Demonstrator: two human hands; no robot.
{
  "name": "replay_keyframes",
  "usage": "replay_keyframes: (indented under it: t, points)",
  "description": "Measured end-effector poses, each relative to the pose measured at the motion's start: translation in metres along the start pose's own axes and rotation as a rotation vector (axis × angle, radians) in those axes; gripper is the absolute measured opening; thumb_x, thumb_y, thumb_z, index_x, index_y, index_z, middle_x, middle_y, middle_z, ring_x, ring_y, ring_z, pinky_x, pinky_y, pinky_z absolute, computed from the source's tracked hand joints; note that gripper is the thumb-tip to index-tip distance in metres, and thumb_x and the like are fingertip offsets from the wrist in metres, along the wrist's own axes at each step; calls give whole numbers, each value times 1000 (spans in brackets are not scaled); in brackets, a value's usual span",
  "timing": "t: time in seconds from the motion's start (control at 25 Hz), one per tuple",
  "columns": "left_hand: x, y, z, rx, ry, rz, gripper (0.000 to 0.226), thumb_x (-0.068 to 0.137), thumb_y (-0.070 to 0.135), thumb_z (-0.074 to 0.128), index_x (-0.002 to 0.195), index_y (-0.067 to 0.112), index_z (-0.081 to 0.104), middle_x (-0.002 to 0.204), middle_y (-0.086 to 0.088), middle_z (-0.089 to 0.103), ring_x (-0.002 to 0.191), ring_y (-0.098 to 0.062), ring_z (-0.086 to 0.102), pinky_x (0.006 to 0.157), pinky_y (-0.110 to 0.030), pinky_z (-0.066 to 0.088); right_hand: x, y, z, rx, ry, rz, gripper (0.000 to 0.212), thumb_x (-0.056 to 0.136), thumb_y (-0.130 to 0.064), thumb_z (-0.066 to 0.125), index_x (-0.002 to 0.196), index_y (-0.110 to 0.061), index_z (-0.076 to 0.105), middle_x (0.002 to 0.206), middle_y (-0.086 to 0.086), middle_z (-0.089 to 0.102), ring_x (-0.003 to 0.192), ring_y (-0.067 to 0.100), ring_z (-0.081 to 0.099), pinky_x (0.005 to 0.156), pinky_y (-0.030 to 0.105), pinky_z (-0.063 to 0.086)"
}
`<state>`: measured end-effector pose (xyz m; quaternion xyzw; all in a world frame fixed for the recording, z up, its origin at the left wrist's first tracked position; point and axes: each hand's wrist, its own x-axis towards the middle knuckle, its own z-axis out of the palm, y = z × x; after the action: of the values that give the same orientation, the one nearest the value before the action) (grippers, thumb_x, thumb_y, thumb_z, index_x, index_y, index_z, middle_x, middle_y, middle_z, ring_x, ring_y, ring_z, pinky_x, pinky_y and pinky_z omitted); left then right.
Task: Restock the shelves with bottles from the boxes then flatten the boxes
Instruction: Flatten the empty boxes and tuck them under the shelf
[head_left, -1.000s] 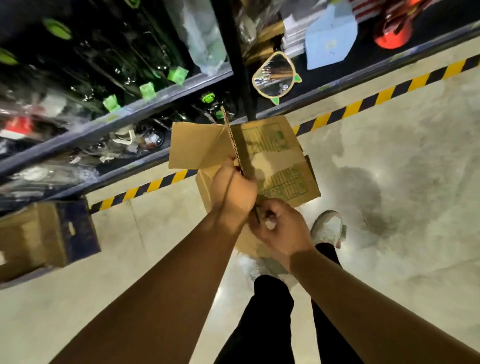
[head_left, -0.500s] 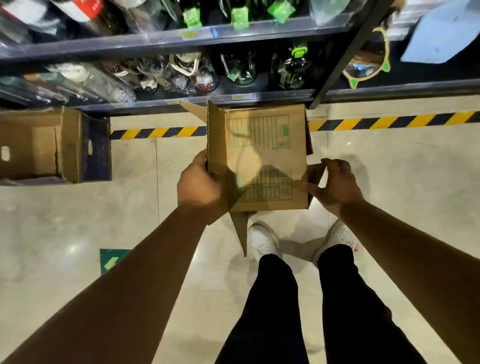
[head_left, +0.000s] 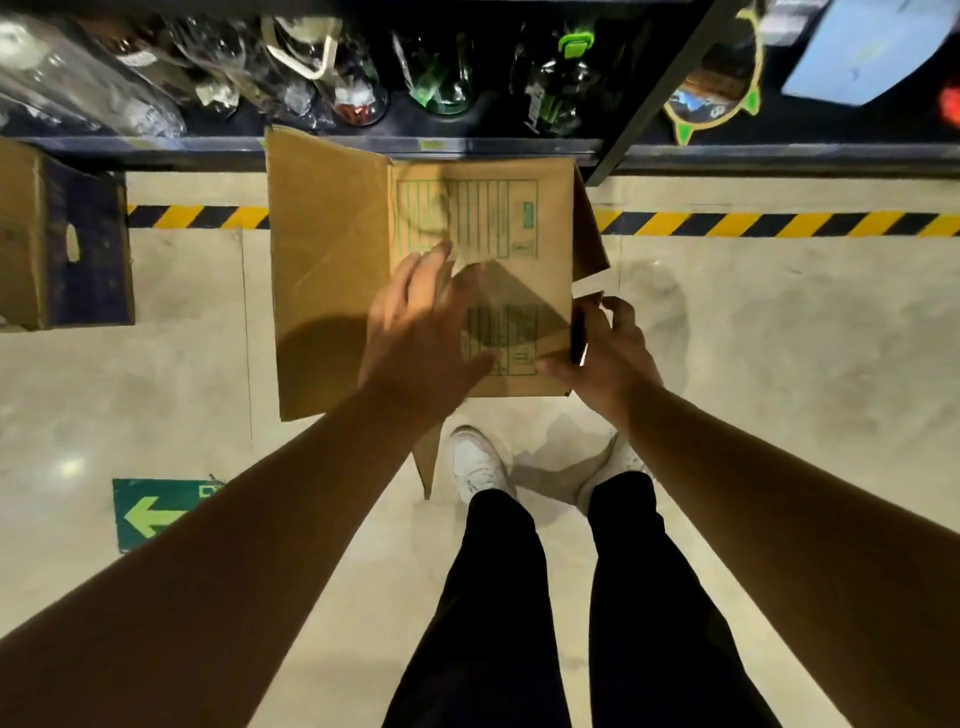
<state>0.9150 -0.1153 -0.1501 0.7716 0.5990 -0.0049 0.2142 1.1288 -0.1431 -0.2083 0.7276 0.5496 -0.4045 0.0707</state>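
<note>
A brown cardboard box (head_left: 332, 270) with green print is held in front of me above the floor, its left flap folded out flat. My left hand (head_left: 421, 332) lies spread on the printed top panel, fingers apart and blurred. My right hand (head_left: 608, 353) grips the box's right near edge and a small flap there. Glass bottles (head_left: 447, 78) stand on the low shelf (head_left: 467, 148) just beyond the box.
A second cardboard box (head_left: 62, 239) with a dark blue side sits on the floor at the left. Yellow-black hazard tape (head_left: 779, 223) runs along the shelf base. A green arrow sticker (head_left: 156, 512) marks the floor. My legs and white shoes (head_left: 478, 462) are below the box.
The box's left flap has swung from upright to flat. My left hand moved from the box's left edge onto the top panel. The view tilted down slightly.
</note>
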Motion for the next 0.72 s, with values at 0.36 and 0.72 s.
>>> replay_keyframes:
  t: [0.36, 0.72]
  points:
    - [35, 30, 88, 187, -219, -146, 115, 72, 85, 52, 158, 31, 0, 166, -14, -11, 150, -46, -9, 112, -76, 0, -7, 83, -6, -382, 206, -297, 54, 82, -59, 66, 120, -21, 63, 137, 6, 55, 134, 37, 41, 105, 58, 33]
    - [50, 35, 71, 154, -282, -235, 111, 74, 78, 61, 157, 38, -1, 166, -3, -21, 151, -37, -17, 116, -71, 3, -20, 110, -18, -76, 49, -148, 56, 91, -63, 35, 79, -19, 65, 79, -1, 63, 84, 25, 64, 74, 32, 41]
